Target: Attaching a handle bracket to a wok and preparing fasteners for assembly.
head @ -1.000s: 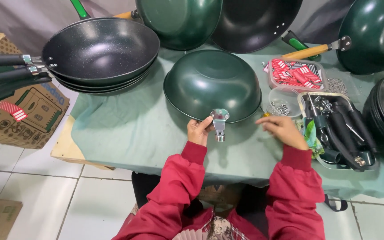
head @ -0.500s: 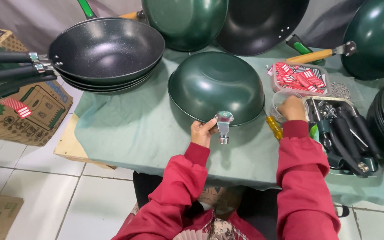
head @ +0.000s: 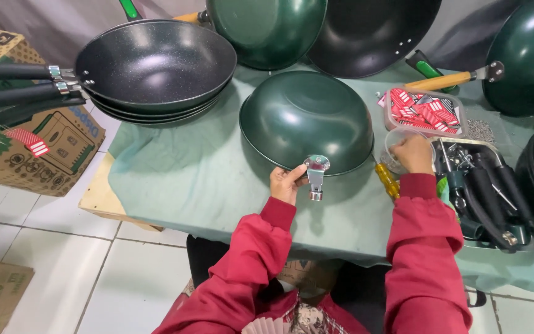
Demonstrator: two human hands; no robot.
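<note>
A dark green wok (head: 307, 119) lies upside down on the green tablecloth (head: 174, 176). My left hand (head: 287, 184) pinches a shiny metal handle bracket (head: 316, 175) against the wok's near rim. My right hand (head: 414, 154) reaches into a small clear plastic cup (head: 397, 143) to the right of the wok; whatever its fingertips touch is hidden. A yellow-handled screwdriver (head: 388, 180) lies beside that wrist.
Stacked black pans (head: 156, 65) with long handles sit at the left. More woks (head: 267, 28) lean at the back. A clear tub of red packets (head: 423, 111) and a tray of black handles (head: 486, 192) stand at the right. Cardboard boxes (head: 32, 154) sit on the floor.
My right hand moved from the table near the wok's rim rightward and up into the clear cup. My left hand kept the bracket at the wok's rim.
</note>
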